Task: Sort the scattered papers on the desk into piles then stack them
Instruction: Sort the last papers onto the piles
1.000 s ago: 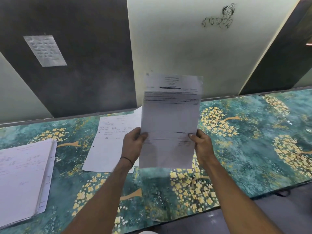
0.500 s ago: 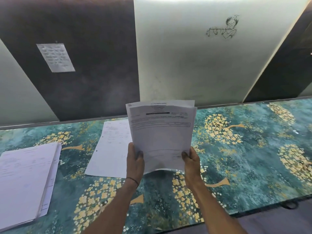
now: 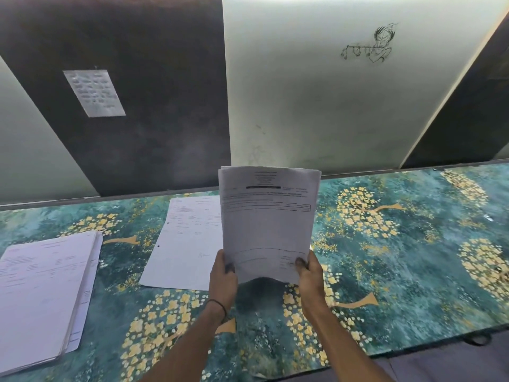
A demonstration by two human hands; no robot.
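A sheaf of papers (image 3: 265, 224) is held upright above the desk (image 3: 399, 271), pinched at its lower corners by the left hand (image 3: 223, 277) and right hand (image 3: 309, 277). A single sheet (image 3: 187, 244) and a pile (image 3: 41, 293) lie to the left.

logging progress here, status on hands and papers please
Left hand and right hand pinch held papers at the bottom corners, upright above desk. Thick pile left, single sheet centre. Nothing blocks either.
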